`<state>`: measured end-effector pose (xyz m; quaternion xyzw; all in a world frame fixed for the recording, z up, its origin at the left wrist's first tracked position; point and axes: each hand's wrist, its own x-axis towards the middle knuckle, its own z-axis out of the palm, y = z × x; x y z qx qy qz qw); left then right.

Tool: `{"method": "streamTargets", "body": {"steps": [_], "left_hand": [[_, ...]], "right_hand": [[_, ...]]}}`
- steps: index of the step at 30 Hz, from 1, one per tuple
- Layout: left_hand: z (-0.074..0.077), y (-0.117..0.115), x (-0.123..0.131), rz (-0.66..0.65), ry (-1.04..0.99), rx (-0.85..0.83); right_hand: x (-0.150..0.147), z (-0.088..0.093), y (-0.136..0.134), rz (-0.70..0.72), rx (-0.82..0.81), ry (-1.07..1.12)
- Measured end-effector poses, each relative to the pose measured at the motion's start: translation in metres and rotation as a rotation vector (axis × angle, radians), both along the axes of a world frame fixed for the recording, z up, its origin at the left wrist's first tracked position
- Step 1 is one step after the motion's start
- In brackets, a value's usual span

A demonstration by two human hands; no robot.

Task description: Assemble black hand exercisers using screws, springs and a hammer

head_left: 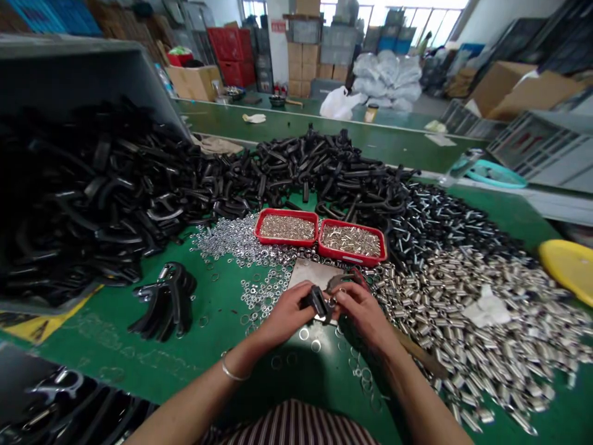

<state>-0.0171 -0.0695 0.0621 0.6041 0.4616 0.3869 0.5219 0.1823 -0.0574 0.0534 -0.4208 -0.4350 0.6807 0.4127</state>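
My left hand (288,311) and my right hand (360,309) meet over the green table (217,346), both pinched on a small black clip part (319,303) held between them. Under the hands lies a flat metal plate (311,274), with loose silver washers (259,290) scattered around it. Two red trays (287,227) (352,241) of small silver pieces sit just beyond the plate. A bunch of assembled black clips (164,303) lies to the left of my left hand.
A huge heap of black clip parts (92,198) fills the left and back of the table. Silver springs (467,321) spread on the right, with black-and-silver bolts (440,222) behind. A yellow dish (567,266) sits at the right edge. Boxes and crates stand beyond.
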Motion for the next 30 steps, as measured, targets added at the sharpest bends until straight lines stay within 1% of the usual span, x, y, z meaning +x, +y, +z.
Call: {"method": "streamTargets", "body": {"steps": [2,4,6,8,10,13,15,19,22,24,27,30], "left_hand": [[-0.004,0.005,-0.004,0.018,0.045,-0.027],[-0.009,0.012,-0.008,0.048,0.01,-0.095],[-0.012,0.018,-0.009,0.063,-0.044,-0.12],[-0.015,0.022,-0.007,0.076,-0.053,-0.098],[-0.016,0.025,0.0,0.144,-0.015,-0.07],[-0.016,0.025,0.013,0.292,0.048,-0.037],[-0.015,0.025,0.02,0.339,0.05,-0.037],[-0.015,0.023,0.026,0.335,-0.065,-0.115],[-0.019,0.023,0.026,0.338,-0.159,-0.204],[-0.02,0.024,0.026,0.351,-0.179,-0.24],[-0.02,0.023,0.028,0.353,-0.174,-0.256],[-0.02,0.02,0.032,0.343,-0.19,-0.293]], "right_hand": [[0.005,0.001,0.008,-0.044,0.106,-0.106],[0.008,0.004,0.014,-0.064,0.16,-0.161],[0.007,0.006,0.017,-0.067,0.167,-0.172],[0.003,0.007,0.016,-0.079,0.144,-0.151],[-0.005,0.006,0.013,-0.133,0.119,-0.115],[-0.019,0.006,0.006,-0.237,0.108,-0.101],[-0.029,0.005,0.002,-0.28,0.114,-0.106],[-0.04,0.003,-0.003,-0.361,0.137,-0.111],[-0.041,0.003,-0.004,-0.395,0.158,-0.111],[-0.04,0.006,-0.004,-0.416,0.171,-0.132],[-0.04,0.007,-0.005,-0.421,0.191,-0.169],[-0.04,0.003,-0.003,-0.391,0.249,-0.274]]}}
